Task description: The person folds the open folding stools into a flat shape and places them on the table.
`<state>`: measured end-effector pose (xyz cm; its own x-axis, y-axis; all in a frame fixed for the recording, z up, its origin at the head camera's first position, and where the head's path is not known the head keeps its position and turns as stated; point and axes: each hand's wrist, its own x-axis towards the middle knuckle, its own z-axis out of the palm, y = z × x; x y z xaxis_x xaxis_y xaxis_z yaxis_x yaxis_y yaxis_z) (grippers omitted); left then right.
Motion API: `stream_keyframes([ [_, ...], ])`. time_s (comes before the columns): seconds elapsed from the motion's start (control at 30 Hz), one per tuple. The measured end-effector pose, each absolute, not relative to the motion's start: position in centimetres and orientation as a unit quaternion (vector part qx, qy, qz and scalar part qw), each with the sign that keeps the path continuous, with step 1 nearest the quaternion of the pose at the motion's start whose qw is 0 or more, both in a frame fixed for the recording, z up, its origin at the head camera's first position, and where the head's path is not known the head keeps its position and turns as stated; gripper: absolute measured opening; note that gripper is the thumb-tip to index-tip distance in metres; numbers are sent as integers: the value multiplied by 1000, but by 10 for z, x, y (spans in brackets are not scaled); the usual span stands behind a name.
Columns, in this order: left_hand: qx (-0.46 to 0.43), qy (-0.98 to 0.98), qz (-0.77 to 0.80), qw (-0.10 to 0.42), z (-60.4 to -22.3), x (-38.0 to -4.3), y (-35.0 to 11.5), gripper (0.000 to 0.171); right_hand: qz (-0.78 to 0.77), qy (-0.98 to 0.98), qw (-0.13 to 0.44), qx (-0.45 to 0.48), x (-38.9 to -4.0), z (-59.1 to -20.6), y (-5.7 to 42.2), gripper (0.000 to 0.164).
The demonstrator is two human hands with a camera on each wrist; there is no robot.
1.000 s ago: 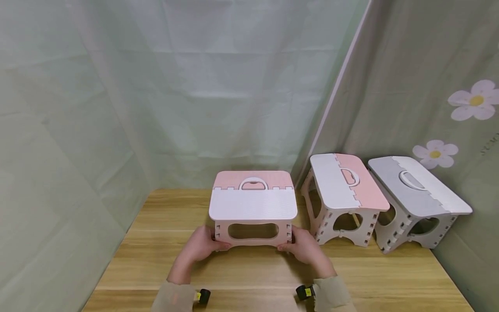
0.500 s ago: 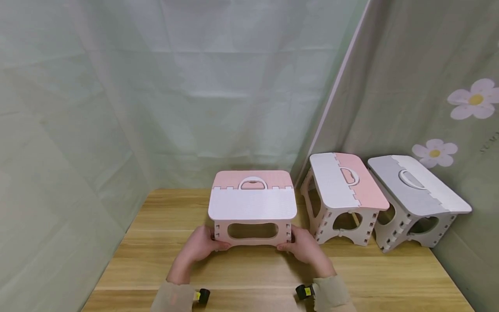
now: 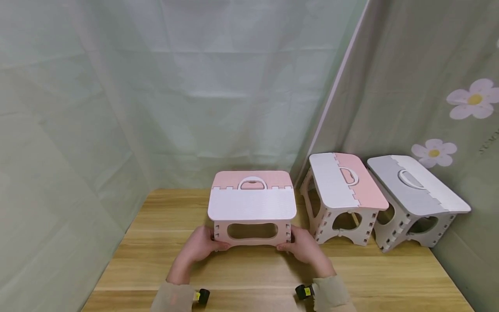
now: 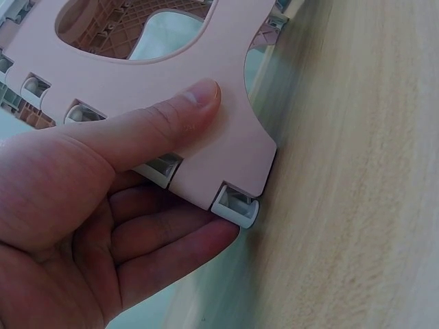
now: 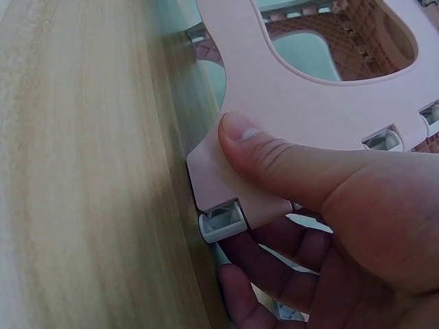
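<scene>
A pink and white folding stool (image 3: 252,203) stands unfolded on the wooden table, its white handle loop on top. My left hand (image 3: 200,245) grips its front left leg low down. In the left wrist view the thumb lies across the pink leg panel (image 4: 233,130) and the fingers bend behind the hinged corner. My right hand (image 3: 302,247) holds the front right leg the same way; the right wrist view shows its thumb pressed on the pink panel (image 5: 274,103), fingers curled behind the edge. The stool's back legs are hidden in the head view.
To the right stand a second pink and white folding stool (image 3: 347,182) and a grey and white one (image 3: 417,186), both unfolded and turned at an angle. Pale green curtains (image 3: 234,86) hang behind and beside the wooden table (image 3: 249,273). A flowered curtain borders the right side.
</scene>
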<state>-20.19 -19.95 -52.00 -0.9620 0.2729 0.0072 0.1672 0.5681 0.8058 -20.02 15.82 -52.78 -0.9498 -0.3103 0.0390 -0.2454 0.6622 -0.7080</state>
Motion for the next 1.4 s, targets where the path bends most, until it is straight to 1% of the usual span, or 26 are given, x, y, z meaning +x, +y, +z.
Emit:
stream_keyframes([
  [0.43,115,888,443,54,-523,-201,-200,23,-379,911,54,-151,-201,-529,157,35],
  [0.6,113,886,446,51,-523,-199,-201,23,-378,910,50,-163,-201,-529,156,34],
  [0.83,111,888,443,60,-521,-202,-199,24,-369,916,44,-152,-200,-532,156,32],
  [0.97,109,885,449,60,-523,-202,-198,23,-367,918,39,-145,-200,-532,157,34],
  [1.2,101,888,445,60,-526,-201,-197,24,-368,919,47,-135,-197,-531,158,37],
  [1.4,102,889,442,56,-525,-200,-198,24,-370,918,39,-135,-196,-531,158,42],
])
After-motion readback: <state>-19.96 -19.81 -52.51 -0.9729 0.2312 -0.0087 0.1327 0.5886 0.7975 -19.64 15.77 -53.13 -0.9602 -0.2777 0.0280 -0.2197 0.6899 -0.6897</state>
